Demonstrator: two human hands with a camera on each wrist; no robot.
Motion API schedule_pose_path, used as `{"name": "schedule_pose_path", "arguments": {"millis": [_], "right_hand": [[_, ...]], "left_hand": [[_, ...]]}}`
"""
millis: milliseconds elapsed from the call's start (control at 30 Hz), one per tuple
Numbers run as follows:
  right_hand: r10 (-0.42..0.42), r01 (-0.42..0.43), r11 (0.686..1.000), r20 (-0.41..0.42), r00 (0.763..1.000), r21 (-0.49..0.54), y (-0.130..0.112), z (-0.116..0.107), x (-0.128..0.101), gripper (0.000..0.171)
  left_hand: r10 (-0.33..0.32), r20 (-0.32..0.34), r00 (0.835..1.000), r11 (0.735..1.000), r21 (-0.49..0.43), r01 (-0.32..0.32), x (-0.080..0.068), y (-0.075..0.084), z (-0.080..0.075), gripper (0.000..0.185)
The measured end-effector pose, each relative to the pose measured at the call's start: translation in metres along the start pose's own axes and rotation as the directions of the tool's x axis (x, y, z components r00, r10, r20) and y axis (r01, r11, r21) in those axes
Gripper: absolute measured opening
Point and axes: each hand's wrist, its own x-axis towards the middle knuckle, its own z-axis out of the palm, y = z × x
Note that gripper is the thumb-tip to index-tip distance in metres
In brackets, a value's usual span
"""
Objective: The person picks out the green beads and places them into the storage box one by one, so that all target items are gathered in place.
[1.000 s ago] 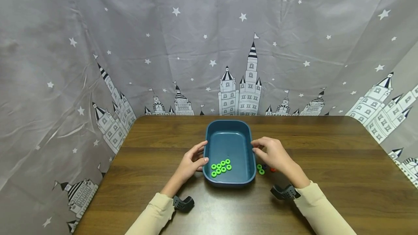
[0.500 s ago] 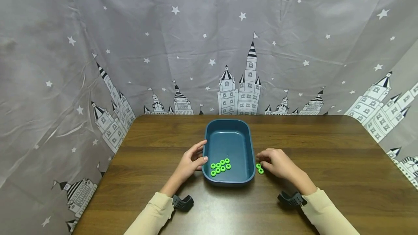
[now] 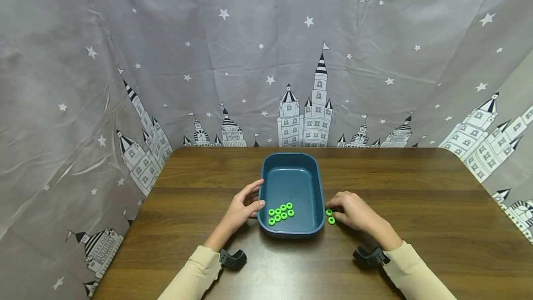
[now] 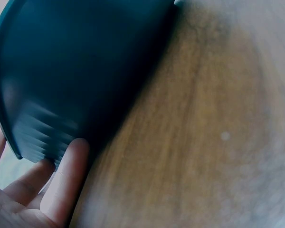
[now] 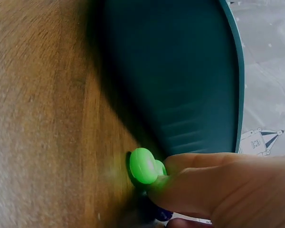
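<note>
A dark blue-green plastic bin (image 3: 291, 233) stands on the wooden table, with several bright green rings (image 3: 278, 211) grouped in its near left part. My left hand (image 3: 245, 203) rests against the bin's left side, thumb and index fingertip at the rim. In the left wrist view, its fingers (image 4: 69, 175) lie along the outer wall. On the right, my right hand (image 3: 354, 209) pinches a green ring (image 5: 160, 167) between thumb and index finger, beside the bin. A second green ring (image 5: 143, 165) sits just in front. Part of a purple piece (image 5: 164, 214) shows under the hand.
The wooden table (image 3: 416, 198) extends to both sides of the bin. A grey curtain (image 3: 250, 59) printed with castles and stars hangs behind it. Each wrist wears a black band camera (image 3: 233, 259).
My right hand has drawn slightly right and down, away from the bin's rim to the green rings. It now covers the purple and red pieces. The left hand stays put.
</note>
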Motion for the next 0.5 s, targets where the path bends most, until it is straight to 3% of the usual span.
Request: {"name": "schedule_pose_path", "arguments": {"millis": [500], "right_hand": [[0.023, -0.023, 0.999, 0.000, 1.000, -0.037, -0.0016, 0.0026, -0.0004, 0.020]], "left_hand": [[-0.002, 0.003, 1.000, 1.000, -0.009, 0.002, -0.0002, -0.0012, -0.0005, 0.065]]}}
